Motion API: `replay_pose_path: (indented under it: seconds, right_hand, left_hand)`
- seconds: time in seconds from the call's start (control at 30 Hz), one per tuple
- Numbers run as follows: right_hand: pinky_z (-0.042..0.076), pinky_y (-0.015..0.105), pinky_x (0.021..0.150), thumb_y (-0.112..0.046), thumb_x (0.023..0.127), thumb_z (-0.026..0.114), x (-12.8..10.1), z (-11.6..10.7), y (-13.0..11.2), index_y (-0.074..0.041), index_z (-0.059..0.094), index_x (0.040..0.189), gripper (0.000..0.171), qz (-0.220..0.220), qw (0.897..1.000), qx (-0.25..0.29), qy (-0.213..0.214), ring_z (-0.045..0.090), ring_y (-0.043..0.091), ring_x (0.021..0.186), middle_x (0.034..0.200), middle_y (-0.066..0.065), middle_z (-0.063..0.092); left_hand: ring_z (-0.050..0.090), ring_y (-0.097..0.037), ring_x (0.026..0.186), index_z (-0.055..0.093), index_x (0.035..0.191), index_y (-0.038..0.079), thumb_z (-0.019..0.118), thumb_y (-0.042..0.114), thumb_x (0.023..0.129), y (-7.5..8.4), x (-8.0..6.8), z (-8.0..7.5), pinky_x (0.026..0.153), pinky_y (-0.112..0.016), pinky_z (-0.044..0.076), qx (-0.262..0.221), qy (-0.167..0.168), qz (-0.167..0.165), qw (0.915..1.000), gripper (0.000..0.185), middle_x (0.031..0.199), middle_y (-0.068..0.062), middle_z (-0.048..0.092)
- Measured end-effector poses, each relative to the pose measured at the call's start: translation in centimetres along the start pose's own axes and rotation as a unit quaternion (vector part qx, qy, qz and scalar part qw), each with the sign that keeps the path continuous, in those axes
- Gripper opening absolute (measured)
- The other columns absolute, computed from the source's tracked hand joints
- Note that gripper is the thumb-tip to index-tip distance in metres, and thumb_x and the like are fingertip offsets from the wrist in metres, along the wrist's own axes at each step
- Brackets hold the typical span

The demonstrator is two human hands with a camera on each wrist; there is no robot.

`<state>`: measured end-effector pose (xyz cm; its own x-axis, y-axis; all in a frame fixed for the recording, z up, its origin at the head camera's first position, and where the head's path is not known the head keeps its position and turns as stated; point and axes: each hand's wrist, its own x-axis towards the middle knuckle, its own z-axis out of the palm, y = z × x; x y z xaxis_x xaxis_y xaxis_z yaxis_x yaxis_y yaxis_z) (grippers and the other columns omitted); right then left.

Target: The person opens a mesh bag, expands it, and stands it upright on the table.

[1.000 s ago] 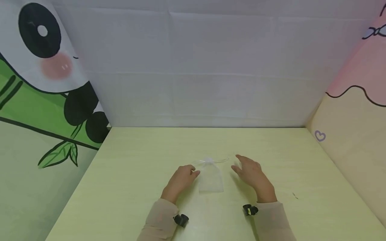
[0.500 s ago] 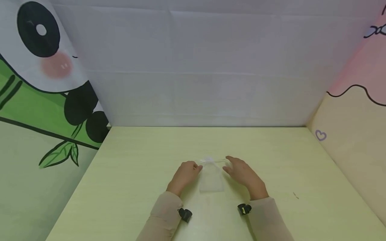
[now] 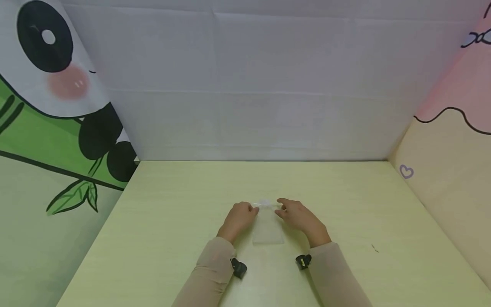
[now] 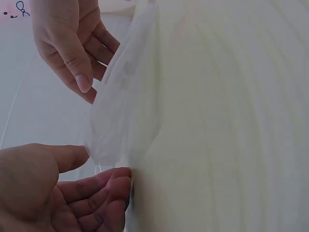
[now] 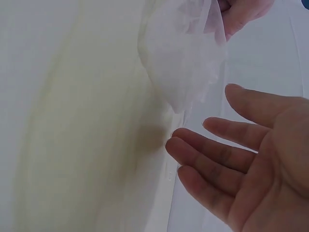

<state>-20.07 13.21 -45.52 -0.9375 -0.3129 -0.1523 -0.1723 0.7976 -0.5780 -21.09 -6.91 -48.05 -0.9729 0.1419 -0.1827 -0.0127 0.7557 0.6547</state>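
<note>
A small sheer white drawstring pouch [image 3: 268, 228] lies on the table, its gathered neck pointing away from me. At its left side, my left hand [image 3: 238, 221] has the thumb at the pouch's edge near the neck. The left wrist view shows that thumb apart from the loosely bent fingers of the left hand [image 4: 72, 188], with the pouch [image 4: 123, 92] beside them. My right hand [image 3: 301, 219] hovers at the neck's right side. Seen from the right wrist, the right hand [image 5: 246, 154] has spread, relaxed fingers below the pouch [image 5: 183, 53], with nothing gripped.
The pale wooden table [image 3: 172, 204] ends at a white back wall [image 3: 249, 85]. Cartoon-printed panels stand at the left [image 3: 76, 149] and right [image 3: 449, 170]. A small dark mark [image 3: 375, 248] shows on the table at right. Black wrist cameras sit on both sleeves.
My right hand has moved left, from beyond the drawstring's end to the pouch's neck. The left hand has shifted slightly forward and right. The pouch stays in place.
</note>
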Motion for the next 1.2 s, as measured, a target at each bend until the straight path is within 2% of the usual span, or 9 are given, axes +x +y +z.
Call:
replay_pose_path:
  seconds: [0.17,0.37,0.57,0.9,1.03,1.2]
  right_hand:
    - [0.048,0.045,0.089,-0.022,0.101,0.057,0.5,0.2,-0.1,0.000,0.050,0.138,0.044,0.000,1.000,0.003,-0.003,0.061,0.027,0.103,0.111,0.012,0.065]
    - [0.048,0.045,0.089,-0.023,0.101,0.057,0.6,0.4,-0.4,-0.002,0.051,0.138,0.043,0.005,1.000,0.017,-0.003,0.061,0.026,0.105,0.113,0.012,0.065]
    - [0.048,0.046,0.089,-0.021,0.100,0.059,0.6,0.6,-0.4,-0.003,0.051,0.138,0.043,0.006,0.999,0.042,0.007,0.061,0.029,0.106,0.113,0.013,0.065]
    - [0.051,0.039,0.073,-0.021,0.099,0.060,0.5,0.2,-0.5,-0.003,0.060,0.128,0.034,0.001,0.993,0.084,0.079,0.062,0.021,0.087,0.101,0.009,0.066]
    - [0.050,0.036,0.067,-0.022,0.099,0.061,0.5,-0.2,-0.8,-0.005,0.063,0.123,0.030,0.009,0.989,0.109,0.103,0.061,0.018,0.079,0.094,0.006,0.066]
    - [0.049,0.034,0.065,-0.023,0.096,0.064,0.3,-0.6,-1.2,-0.004,0.064,0.119,0.030,0.012,0.980,0.147,0.130,0.061,0.015,0.075,0.085,0.002,0.067]
  left_hand:
    - [0.056,-0.019,0.075,0.069,0.094,0.003,0.059,0.028,0.098,0.0,0.3,0.4,0.069,-0.038,0.049,-0.007,0.005,0.018,0.9998,0.027,0.087,-0.004,0.063]
    - [0.059,-0.021,0.085,0.070,0.098,0.003,0.061,0.021,0.097,0.2,0.1,0.6,0.077,-0.041,0.050,-0.026,0.007,0.053,0.9982,0.020,0.095,-0.007,0.065]
    - [0.061,-0.021,0.089,0.070,0.098,0.003,0.063,0.017,0.096,0.6,-0.3,0.7,0.080,-0.041,0.050,-0.040,0.014,0.061,0.9972,0.016,0.097,-0.007,0.066]
    - [0.055,-0.015,0.073,0.069,0.100,0.007,0.063,0.014,0.097,1.4,-1.2,0.1,0.068,-0.034,0.048,-0.063,0.043,0.083,0.9936,0.010,0.082,0.001,0.060]
    - [0.056,-0.013,0.076,0.068,0.098,0.008,0.063,0.014,0.097,1.7,-1.6,-0.2,0.071,-0.033,0.049,-0.078,0.053,0.095,0.9910,0.008,0.083,0.003,0.061]
    - [0.057,-0.014,0.079,0.067,0.096,0.010,0.062,0.014,0.097,2.0,-2.0,-0.5,0.074,-0.034,0.050,-0.099,0.061,0.103,0.9878,0.007,0.087,0.003,0.063]
